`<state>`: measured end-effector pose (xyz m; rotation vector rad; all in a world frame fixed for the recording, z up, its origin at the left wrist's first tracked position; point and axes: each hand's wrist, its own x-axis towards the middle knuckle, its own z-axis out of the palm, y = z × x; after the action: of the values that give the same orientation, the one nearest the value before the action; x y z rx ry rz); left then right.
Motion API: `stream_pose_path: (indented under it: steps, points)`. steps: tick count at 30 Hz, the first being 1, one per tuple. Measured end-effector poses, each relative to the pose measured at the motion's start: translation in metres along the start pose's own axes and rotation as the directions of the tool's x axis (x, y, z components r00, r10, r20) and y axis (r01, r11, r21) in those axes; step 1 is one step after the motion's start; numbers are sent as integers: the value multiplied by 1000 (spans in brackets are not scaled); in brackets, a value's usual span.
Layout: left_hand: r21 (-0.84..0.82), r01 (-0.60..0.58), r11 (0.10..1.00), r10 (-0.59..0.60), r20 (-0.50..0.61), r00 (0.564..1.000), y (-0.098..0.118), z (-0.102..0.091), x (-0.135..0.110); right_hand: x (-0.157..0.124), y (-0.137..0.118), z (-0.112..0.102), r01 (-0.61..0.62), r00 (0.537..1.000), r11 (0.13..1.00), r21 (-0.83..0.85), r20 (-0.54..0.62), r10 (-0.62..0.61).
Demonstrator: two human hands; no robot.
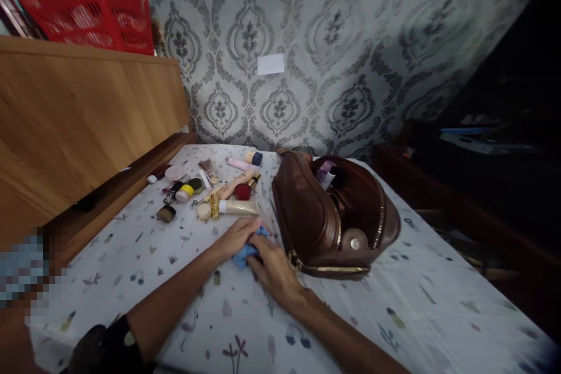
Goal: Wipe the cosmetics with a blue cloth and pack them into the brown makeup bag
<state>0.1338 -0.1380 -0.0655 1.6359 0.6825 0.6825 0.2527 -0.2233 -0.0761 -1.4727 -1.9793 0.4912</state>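
My left hand and my right hand meet over the bed-like printed sheet, both closed around a crumpled blue cloth. Whether something small is inside the cloth is hidden by my fingers. Just beyond my left hand lies a cream squeeze tube, beside a gold lipstick-like tube and a small round cream container. To the right of my right hand stands a brown leather bag, unzipped, with a purple-and-white item showing inside.
More cosmetics lie scattered behind my hands, among them a red round container, a yellow-banded jar and a dark-capped jar. A wooden cabinet borders the left, with a red basket on top. Patterned wallpaper rises behind.
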Motion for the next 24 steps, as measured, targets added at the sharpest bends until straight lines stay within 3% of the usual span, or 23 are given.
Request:
stream_pose_path:
  steps: [3,7,9,11,14,16,20,24]
  points:
    - [5,-1,1000,1,65,998,-7,2,2,-3,8,-1,37,999,999,20,-22,-37]
    - [83,-30,996,23,81,996,-7,4,3,-6,10,-3,-5,1000,1000,10,-13,6]
    - [177,-66,982,62,28,998,-2,1,2,-7,10,-2,-15,999,1000,21,-28,16]
    - [328,-96,940,135,-97,986,4,-5,1,-8,8,-2,-14,999,999,39,-41,16]
    - [643,-69,762,333,-299,894,7,-21,0,-10,6,-2,-15,999,999,44,-39,17]
    - [826,5,563,433,-300,850,3,-32,0,-11,4,-2,-18,999,1000,15,-33,18]
    - [951,159,266,338,-247,908,-9,-42,3,-12,2,-4,-39,999,998,-46,-15,39]
    - [971,199,129,251,-226,941,-10,-41,4,-12,1,-7,-50,999,996,-76,13,51]
